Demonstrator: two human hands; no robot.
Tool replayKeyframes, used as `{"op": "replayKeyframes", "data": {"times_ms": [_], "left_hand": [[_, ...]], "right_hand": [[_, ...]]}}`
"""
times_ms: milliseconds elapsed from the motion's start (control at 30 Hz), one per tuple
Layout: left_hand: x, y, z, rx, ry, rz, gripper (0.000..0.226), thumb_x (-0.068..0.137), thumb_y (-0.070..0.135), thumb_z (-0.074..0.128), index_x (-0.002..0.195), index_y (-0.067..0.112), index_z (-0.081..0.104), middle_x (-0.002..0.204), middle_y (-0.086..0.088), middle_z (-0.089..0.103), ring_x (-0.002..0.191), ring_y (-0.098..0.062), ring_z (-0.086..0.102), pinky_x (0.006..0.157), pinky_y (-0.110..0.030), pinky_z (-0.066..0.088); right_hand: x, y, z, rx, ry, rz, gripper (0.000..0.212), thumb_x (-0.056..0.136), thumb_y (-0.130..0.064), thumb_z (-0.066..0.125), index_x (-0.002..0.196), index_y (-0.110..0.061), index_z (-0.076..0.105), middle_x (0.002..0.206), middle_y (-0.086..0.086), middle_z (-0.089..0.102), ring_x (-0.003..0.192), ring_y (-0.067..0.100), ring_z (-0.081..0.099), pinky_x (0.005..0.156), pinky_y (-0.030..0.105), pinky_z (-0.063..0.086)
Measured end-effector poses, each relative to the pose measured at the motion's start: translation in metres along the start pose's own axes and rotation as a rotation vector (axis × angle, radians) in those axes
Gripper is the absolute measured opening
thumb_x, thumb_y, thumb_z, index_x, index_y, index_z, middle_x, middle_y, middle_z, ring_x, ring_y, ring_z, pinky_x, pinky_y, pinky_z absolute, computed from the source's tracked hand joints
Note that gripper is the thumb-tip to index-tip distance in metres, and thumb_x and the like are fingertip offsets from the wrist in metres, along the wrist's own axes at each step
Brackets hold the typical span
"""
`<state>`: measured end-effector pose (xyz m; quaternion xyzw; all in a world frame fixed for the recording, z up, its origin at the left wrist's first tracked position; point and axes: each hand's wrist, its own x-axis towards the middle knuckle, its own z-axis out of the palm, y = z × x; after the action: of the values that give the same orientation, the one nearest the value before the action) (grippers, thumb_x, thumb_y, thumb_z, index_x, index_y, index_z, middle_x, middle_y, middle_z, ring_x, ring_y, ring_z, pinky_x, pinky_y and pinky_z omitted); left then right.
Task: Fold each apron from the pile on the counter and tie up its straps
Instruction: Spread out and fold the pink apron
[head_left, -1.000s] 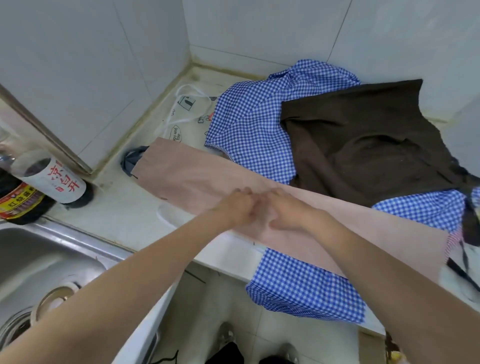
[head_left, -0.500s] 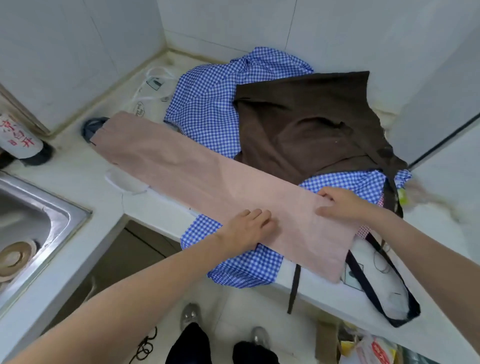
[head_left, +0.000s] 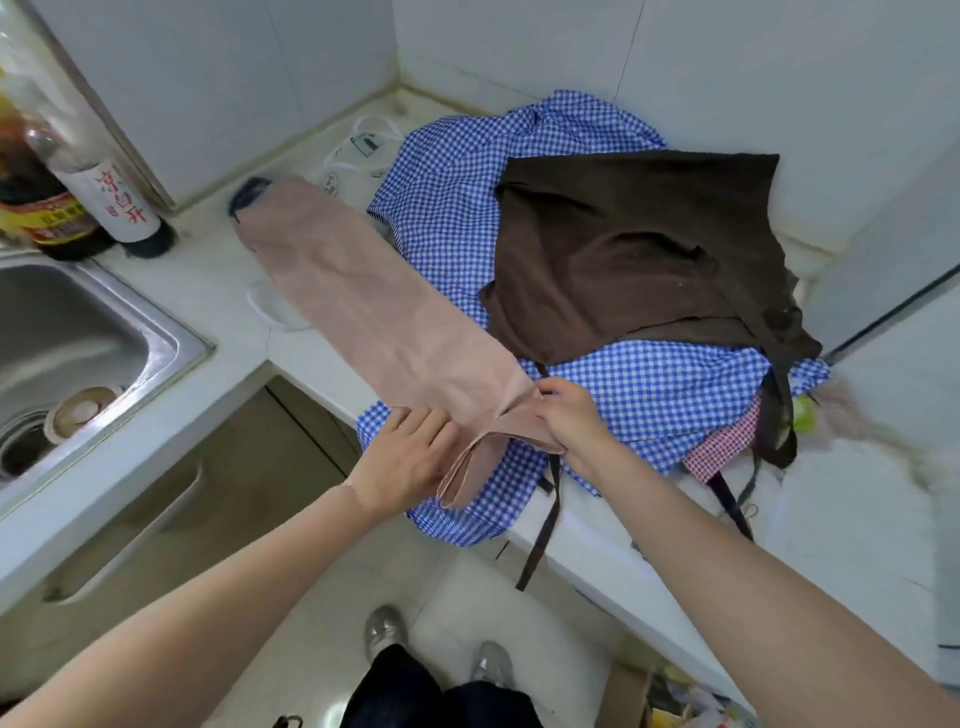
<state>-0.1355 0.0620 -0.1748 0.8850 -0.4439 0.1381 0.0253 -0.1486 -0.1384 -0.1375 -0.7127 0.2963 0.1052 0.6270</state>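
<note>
Pink apron (head_left: 363, 306) folded into 1 long strip, lying diagonally across the counter (head_left: 208, 291), near end bunched over the blue checked apron (head_left: 457, 208).

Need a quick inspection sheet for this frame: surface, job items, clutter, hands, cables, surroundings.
Surface: pale counter, corner run, cloth piled on the right part.
Job's things: pink apron folded into a long strip, lying diagonally, near end turned up; brown apron on top of blue checked apron, unfolded; a dark strap hangs over the counter edge.
Clutter: two bottles by the sink; white printed bag in the corner.
Hands: left hand flat on the strip's near end; right hand pinches the fold.
Cables: nothing seen.
Surroundings: steel sink at left, tiled walls, floor below.
</note>
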Motion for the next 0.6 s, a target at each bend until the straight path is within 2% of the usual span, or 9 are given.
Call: {"op": "replayKeyframes", "data": {"times_ms": [67, 167, 233, 300, 367, 433, 500, 600], "left_hand": [[-0.008, 0.001, 0.003, 0.001, 0.030, 0.006, 0.027, 0.075, 0.028, 0.041, 0.095, 0.012, 0.050, 0.084, -0.005, 0.058, 0.073, -0.024, 0.051, 0.069, -0.031, 0.029], [-0.019, 0.015, 0.009, -0.074, -0.048, 0.048, 0.043, 0.077, 0.051, 0.044, 0.095, 0.013, 0.050, 0.087, -0.002, 0.057, 0.075, -0.021, 0.052, 0.074, -0.030, 0.030], [-0.022, 0.029, 0.013, -0.146, -0.124, 0.020, 0.051, 0.077, 0.059, 0.045, 0.091, 0.012, 0.057, 0.087, -0.002, 0.056, 0.076, -0.020, 0.053, 0.078, -0.029, 0.031], [-0.017, 0.044, 0.010, -0.326, -0.176, -0.100, 0.059, 0.081, 0.064, 0.045, 0.101, 0.011, 0.061, 0.094, 0.000, 0.056, 0.082, -0.017, 0.049, 0.083, -0.025, 0.030], [-0.006, 0.049, 0.002, -0.705, -0.279, -0.388, 0.048, 0.082, 0.055, 0.058, 0.107, 0.014, 0.056, 0.092, 0.005, 0.053, 0.083, -0.014, 0.046, 0.076, -0.017, 0.034], [0.008, 0.045, -0.001, -1.034, -0.378, -0.641, 0.036, 0.083, 0.046, 0.062, 0.095, 0.013, 0.060, 0.083, 0.003, 0.058, 0.077, -0.017, 0.054, 0.061, -0.010, 0.038], [0.018, 0.033, 0.001, -1.145, -0.429, -0.714, 0.036, 0.088, 0.042, 0.058, 0.089, 0.007, 0.064, 0.084, -0.003, 0.063, 0.074, -0.016, 0.056, 0.059, -0.009, 0.040], [0.022, 0.021, -0.003, -1.264, -0.580, -0.727, 0.023, 0.096, 0.024, 0.050, 0.083, 0.010, 0.061, 0.081, -0.006, 0.066, 0.060, -0.004, 0.062, 0.060, -0.012, 0.046]], "right_hand": [[0.002, -0.007, 0.002, 0.032, -0.025, 0.010, 0.020, 0.089, 0.003, 0.053, 0.102, -0.011, 0.058, 0.091, 0.012, 0.062, 0.068, 0.015, 0.056, 0.062, 0.029, 0.050], [0.000, -0.019, -0.017, 0.025, -0.152, 0.028, 0.027, 0.090, 0.005, 0.046, 0.109, -0.013, 0.053, 0.086, 0.009, 0.059, 0.069, 0.016, 0.057, 0.051, 0.022, 0.051], [-0.001, -0.021, -0.032, 0.013, -0.240, -0.020, 0.039, 0.087, 0.014, 0.039, 0.109, -0.015, 0.054, 0.099, 0.011, 0.060, 0.078, 0.019, 0.060, 0.055, 0.025, 0.055], [-0.001, -0.021, -0.043, -0.028, -0.281, -0.070, 0.049, 0.084, 0.018, 0.032, 0.102, -0.018, 0.060, 0.114, 0.009, 0.057, 0.091, 0.023, 0.061, 0.065, 0.031, 0.056], [-0.003, -0.021, -0.048, -0.017, -0.310, -0.065, 0.048, 0.085, 0.016, 0.030, 0.099, -0.013, 0.066, 0.119, 0.012, 0.057, 0.096, 0.026, 0.061, 0.070, 0.030, 0.057], [-0.005, -0.024, -0.051, 0.035, -0.316, -0.030, 0.044, 0.085, 0.014, 0.029, 0.100, -0.004, 0.067, 0.123, 0.012, 0.057, 0.098, 0.024, 0.060, 0.075, 0.029, 0.057], [-0.004, -0.025, -0.056, 0.014, -0.295, -0.024, 0.040, 0.086, 0.012, 0.033, 0.109, 0.002, 0.064, 0.130, 0.006, 0.050, 0.098, 0.018, 0.057, 0.077, 0.031, 0.053], [0.002, -0.024, -0.064, -0.337, -0.381, -0.115, 0.039, 0.087, 0.013, 0.042, 0.113, -0.006, 0.063, 0.129, -0.007, 0.042, 0.094, 0.010, 0.054, 0.062, 0.022, 0.048]]}}
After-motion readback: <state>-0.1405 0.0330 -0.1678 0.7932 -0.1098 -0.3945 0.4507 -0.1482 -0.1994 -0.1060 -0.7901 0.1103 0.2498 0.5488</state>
